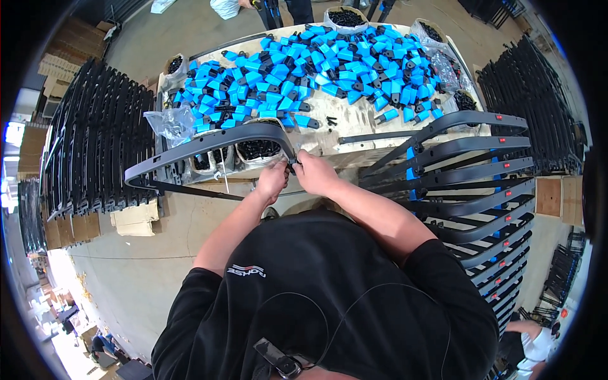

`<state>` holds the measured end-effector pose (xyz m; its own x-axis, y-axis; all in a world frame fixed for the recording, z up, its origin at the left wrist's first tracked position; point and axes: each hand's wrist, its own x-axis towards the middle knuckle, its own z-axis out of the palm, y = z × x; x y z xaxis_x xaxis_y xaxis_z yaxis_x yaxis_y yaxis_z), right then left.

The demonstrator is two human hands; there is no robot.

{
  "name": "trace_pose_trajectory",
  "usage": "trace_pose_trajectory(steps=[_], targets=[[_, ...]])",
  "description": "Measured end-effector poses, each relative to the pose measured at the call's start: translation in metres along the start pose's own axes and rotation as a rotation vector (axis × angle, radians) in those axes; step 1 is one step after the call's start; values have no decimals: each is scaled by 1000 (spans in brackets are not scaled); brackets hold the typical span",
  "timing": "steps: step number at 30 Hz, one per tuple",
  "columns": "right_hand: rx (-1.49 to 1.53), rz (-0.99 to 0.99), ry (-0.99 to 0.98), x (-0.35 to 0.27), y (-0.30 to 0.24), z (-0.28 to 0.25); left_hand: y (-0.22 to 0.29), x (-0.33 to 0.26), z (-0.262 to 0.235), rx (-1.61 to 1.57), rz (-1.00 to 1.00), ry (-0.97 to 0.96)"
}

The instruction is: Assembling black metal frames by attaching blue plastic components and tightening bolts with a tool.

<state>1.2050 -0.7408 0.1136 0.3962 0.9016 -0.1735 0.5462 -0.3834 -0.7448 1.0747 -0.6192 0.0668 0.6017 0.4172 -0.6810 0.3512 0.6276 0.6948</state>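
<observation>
both hands meet at the frame's near end

we see the left hand and right hand pinched together at the right-hand tip of a long curved dark grey frame — the frame's long axis runs away from the grip toward 9 o'clock, arcing out over the table edge to its far end at the left. both hands are closed around that tip, fingers curled on it; what small part sits between the fingertips we cannot tell. the hands are nearly touching, so neither is clearly nearer.

at 12 o'clock from the grip lies a wide heap of blue-and-black plastic pieces. just past the knuckles, at 11 o'clock — a tub of black fasteners. at 3 o'clock, a stack of finished frames leans, well apart from the hands. racks of black frames stand at 9 o'clock.
</observation>
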Motion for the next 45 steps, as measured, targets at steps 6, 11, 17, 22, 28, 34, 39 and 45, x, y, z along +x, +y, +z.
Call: trace_pose_trajectory(steps=[6, 11, 17, 22, 28, 34, 39, 45], targets=[[0, -16, 26, 2, 7, 5, -19, 0, -4, 618, 601, 162], [120, -69, 124, 2, 28, 17, 2, -26, -16, 835, 682, 210], [1399, 601, -30, -42, 68, 31, 49, -34, -152, 896, 635, 804], [1106, 788, -48, -69, 51, 56, 86, -11, -218, 1091, 288, 842], [1014, 756, 86, -71, 4, 112, 118, -9, -220, 1399, 46, 627], [1329, 702, 137, -38, -84, 197, 97, -70, -290, 1145, 842, 285], [1576, 470, -153, 3, -199, 221, 122, -157, -320, 880, 744, -402], [1388, 245, -546, 35, -260, 261, 115, -155, -360, 742, 838, -712]])
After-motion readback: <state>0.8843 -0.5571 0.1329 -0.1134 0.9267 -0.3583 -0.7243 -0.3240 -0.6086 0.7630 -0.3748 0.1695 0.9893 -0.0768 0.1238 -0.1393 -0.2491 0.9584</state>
